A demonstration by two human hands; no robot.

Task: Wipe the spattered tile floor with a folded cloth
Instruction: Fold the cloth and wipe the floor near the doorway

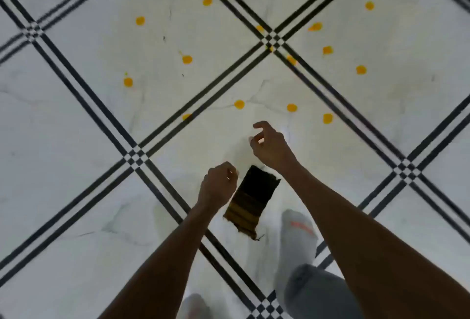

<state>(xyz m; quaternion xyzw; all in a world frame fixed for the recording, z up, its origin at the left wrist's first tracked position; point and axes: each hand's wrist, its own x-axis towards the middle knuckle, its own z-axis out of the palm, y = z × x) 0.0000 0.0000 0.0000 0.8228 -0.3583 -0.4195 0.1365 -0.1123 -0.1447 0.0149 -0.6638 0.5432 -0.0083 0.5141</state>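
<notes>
A folded cloth (250, 203), dark brown with yellow stripes and a frayed lower end, sits between my two hands above the white marble tile floor (76, 120). My left hand (218, 186) is loosely curled right against the cloth's left edge; whether it grips the cloth is unclear. Just beyond the cloth's top corner, my right hand (269, 148) is empty, its fingers apart and bent. Several round yellow spatters dot the tiles ahead, the nearest (239, 104) just beyond my right hand, others (187, 59) farther out.
Black double-line tile borders (162, 130) cross the floor diagonally. My right foot in a grey sock (297, 232) stands just right of the cloth, with a grey trouser leg (312, 293) below it. My left foot (193, 303) is at the bottom edge.
</notes>
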